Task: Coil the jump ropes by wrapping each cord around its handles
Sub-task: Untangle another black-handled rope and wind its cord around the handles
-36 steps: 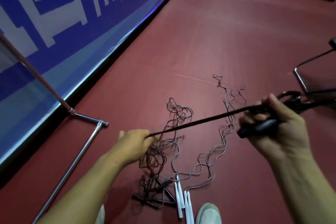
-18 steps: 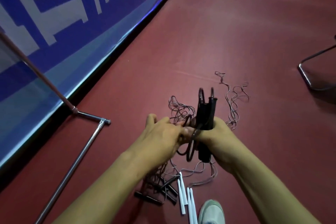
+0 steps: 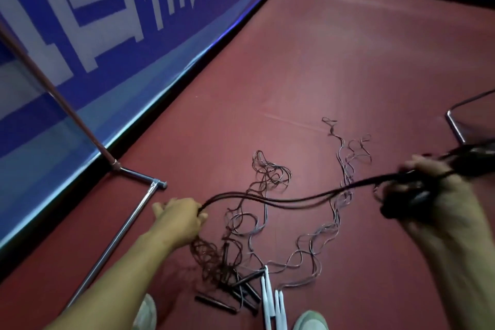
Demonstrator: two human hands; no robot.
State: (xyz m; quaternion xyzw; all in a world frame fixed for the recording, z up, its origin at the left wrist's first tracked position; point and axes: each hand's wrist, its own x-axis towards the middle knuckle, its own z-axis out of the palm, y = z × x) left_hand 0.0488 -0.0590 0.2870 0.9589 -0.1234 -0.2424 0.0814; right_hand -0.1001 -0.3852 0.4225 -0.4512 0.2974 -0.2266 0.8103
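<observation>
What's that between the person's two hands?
In the head view, a doubled dark cord sags from the left hand to the right hand, above tangled ropes.

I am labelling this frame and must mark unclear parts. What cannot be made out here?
Head view, right hand and black handles it grips: motion blur hides any wraps.
Head view, left hand: its fingers cover where it pinches the cord.
Head view, white handles: lower ends cut by the bottom edge.
Head view, floor tangle: cords overlap, too thin to count.
</observation>
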